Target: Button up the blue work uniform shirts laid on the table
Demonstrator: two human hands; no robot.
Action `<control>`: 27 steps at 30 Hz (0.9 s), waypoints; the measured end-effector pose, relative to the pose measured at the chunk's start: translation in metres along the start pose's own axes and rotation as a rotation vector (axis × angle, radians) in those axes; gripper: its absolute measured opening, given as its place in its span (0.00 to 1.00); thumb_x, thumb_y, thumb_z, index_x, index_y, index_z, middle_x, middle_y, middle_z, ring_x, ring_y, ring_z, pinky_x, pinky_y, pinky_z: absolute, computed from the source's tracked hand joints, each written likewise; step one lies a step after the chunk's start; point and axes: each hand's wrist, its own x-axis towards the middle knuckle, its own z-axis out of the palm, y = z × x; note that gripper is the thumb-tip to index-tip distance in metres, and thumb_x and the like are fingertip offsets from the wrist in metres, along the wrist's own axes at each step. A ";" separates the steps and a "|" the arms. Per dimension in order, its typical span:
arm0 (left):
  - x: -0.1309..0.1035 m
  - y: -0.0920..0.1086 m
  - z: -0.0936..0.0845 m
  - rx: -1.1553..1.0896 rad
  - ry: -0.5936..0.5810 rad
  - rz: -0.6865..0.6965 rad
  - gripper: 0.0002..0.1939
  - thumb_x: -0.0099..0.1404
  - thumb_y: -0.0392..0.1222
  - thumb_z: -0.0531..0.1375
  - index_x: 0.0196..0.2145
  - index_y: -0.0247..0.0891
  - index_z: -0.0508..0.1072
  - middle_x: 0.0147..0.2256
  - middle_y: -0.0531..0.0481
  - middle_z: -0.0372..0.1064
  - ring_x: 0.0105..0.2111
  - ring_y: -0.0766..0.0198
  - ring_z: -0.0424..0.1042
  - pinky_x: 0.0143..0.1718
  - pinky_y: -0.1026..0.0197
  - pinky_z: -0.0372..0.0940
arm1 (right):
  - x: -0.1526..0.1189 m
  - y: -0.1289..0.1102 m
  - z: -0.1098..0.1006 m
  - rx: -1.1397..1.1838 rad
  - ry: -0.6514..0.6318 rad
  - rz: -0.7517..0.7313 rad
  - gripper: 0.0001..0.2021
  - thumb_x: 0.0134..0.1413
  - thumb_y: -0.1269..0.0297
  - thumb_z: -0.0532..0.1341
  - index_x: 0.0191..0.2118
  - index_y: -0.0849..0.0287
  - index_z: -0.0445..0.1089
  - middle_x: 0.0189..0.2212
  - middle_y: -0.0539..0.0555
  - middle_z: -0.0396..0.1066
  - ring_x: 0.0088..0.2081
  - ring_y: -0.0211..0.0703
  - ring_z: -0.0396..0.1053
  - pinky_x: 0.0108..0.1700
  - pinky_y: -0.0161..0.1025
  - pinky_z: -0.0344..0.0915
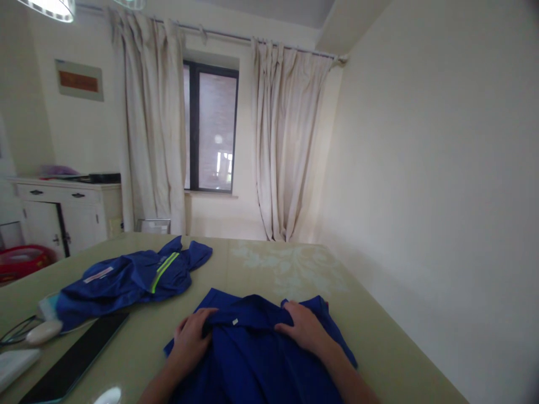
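Note:
A dark blue garment (256, 359) lies bunched on the table in front of me, with a small white tag (235, 322) near its upper edge. At its left side, my left hand (191, 339) is closed on the cloth, the fingers bent over a fold. My right hand (306, 328) grips the upper right part, with fabric between thumb and fingers. The garment's near end runs out of view at the bottom. What kind of garment it is, I cannot tell.
Farther left on the glossy table (396, 350) lies another blue garment (130, 278) with a yellow-green stripe. Nearer are a black flat panel (78, 359), a white mouse (44, 332) and a white box-like object (17, 365). A wall (438, 168) runs along the right.

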 end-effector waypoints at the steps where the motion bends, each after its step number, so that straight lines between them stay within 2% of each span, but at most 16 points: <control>1: 0.000 -0.002 0.000 0.001 0.023 -0.004 0.26 0.61 0.35 0.54 0.56 0.45 0.73 0.61 0.45 0.70 0.63 0.50 0.66 0.68 0.36 0.46 | 0.000 0.002 0.011 0.017 0.030 0.028 0.19 0.59 0.51 0.64 0.50 0.58 0.75 0.50 0.61 0.76 0.52 0.58 0.73 0.53 0.45 0.65; 4: 0.000 -0.004 0.000 -0.069 0.109 -0.022 0.22 0.62 0.35 0.53 0.52 0.44 0.75 0.57 0.45 0.74 0.61 0.50 0.68 0.69 0.36 0.44 | -0.005 0.011 0.032 0.129 0.159 0.081 0.18 0.64 0.50 0.58 0.46 0.58 0.76 0.45 0.61 0.78 0.49 0.57 0.74 0.53 0.45 0.65; 6: 0.002 -0.002 -0.005 -0.208 0.164 -0.015 0.20 0.63 0.37 0.52 0.50 0.44 0.75 0.54 0.45 0.77 0.58 0.51 0.71 0.67 0.40 0.52 | -0.008 0.019 0.034 0.285 0.274 0.102 0.21 0.64 0.46 0.55 0.44 0.57 0.77 0.43 0.60 0.79 0.47 0.57 0.75 0.53 0.46 0.65; 9: 0.007 0.014 -0.022 -0.468 0.239 -0.038 0.17 0.69 0.51 0.50 0.45 0.43 0.74 0.47 0.45 0.79 0.51 0.50 0.75 0.56 0.47 0.66 | -0.012 0.026 0.015 0.579 0.498 0.200 0.26 0.57 0.40 0.58 0.42 0.57 0.80 0.43 0.59 0.80 0.49 0.59 0.74 0.55 0.49 0.66; 11: 0.009 0.032 -0.039 -0.554 0.332 -0.099 0.23 0.71 0.59 0.45 0.41 0.43 0.73 0.41 0.45 0.78 0.45 0.49 0.77 0.50 0.49 0.69 | -0.018 0.024 -0.008 0.742 0.610 0.257 0.26 0.53 0.38 0.61 0.41 0.57 0.81 0.43 0.58 0.80 0.49 0.59 0.74 0.56 0.50 0.66; 13: 0.009 0.053 -0.054 -0.570 0.399 -0.119 0.26 0.72 0.61 0.42 0.39 0.43 0.72 0.36 0.46 0.76 0.41 0.49 0.76 0.47 0.49 0.68 | -0.025 0.015 -0.032 0.876 0.661 0.263 0.25 0.51 0.39 0.63 0.40 0.56 0.81 0.42 0.56 0.81 0.48 0.58 0.75 0.56 0.49 0.67; 15: 0.006 0.070 -0.061 -0.601 0.331 -0.071 0.26 0.72 0.63 0.44 0.41 0.42 0.71 0.34 0.48 0.75 0.36 0.52 0.76 0.43 0.51 0.69 | -0.032 0.001 -0.055 1.013 0.650 0.252 0.24 0.50 0.39 0.66 0.41 0.54 0.81 0.41 0.54 0.81 0.47 0.55 0.76 0.55 0.47 0.68; 17: 0.002 0.078 -0.055 -0.699 0.172 -0.043 0.27 0.69 0.66 0.50 0.49 0.41 0.68 0.39 0.46 0.76 0.29 0.56 0.75 0.34 0.54 0.69 | -0.038 -0.014 -0.071 1.151 0.599 0.250 0.24 0.48 0.40 0.69 0.41 0.54 0.81 0.39 0.53 0.82 0.45 0.54 0.77 0.51 0.46 0.71; 19: -0.004 0.077 -0.037 -0.823 0.009 -0.106 0.35 0.65 0.69 0.53 0.59 0.41 0.59 0.49 0.41 0.75 0.24 0.59 0.74 0.25 0.55 0.68 | -0.043 -0.026 -0.080 1.249 0.550 0.244 0.24 0.46 0.41 0.70 0.42 0.55 0.81 0.37 0.54 0.82 0.42 0.54 0.79 0.47 0.46 0.74; 21: -0.013 0.070 -0.015 -0.913 -0.141 -0.146 0.42 0.62 0.70 0.57 0.64 0.43 0.53 0.53 0.39 0.73 0.25 0.57 0.76 0.24 0.53 0.69 | -0.048 -0.028 -0.080 1.295 0.546 0.250 0.24 0.46 0.42 0.71 0.43 0.56 0.80 0.36 0.54 0.82 0.38 0.55 0.80 0.43 0.47 0.76; 24: -0.027 0.063 0.008 -0.967 -0.245 -0.063 0.38 0.55 0.66 0.65 0.59 0.47 0.65 0.50 0.45 0.77 0.37 0.49 0.78 0.37 0.49 0.74 | -0.057 -0.017 -0.074 1.295 0.590 0.292 0.23 0.51 0.41 0.68 0.42 0.56 0.80 0.36 0.56 0.82 0.37 0.57 0.80 0.41 0.50 0.77; 26: -0.035 0.066 0.007 -1.038 -0.260 -0.009 0.33 0.52 0.62 0.69 0.53 0.48 0.72 0.46 0.48 0.79 0.40 0.49 0.78 0.42 0.49 0.74 | -0.066 -0.006 -0.072 1.222 0.604 0.315 0.25 0.55 0.38 0.63 0.39 0.57 0.81 0.35 0.57 0.82 0.38 0.58 0.80 0.40 0.50 0.78; 27: -0.038 0.070 0.002 -1.081 -0.271 -0.016 0.32 0.51 0.61 0.70 0.51 0.48 0.74 0.43 0.49 0.79 0.37 0.52 0.77 0.39 0.51 0.74 | -0.071 -0.003 -0.073 1.163 0.629 0.323 0.26 0.57 0.37 0.60 0.38 0.57 0.81 0.34 0.58 0.82 0.38 0.59 0.80 0.40 0.51 0.78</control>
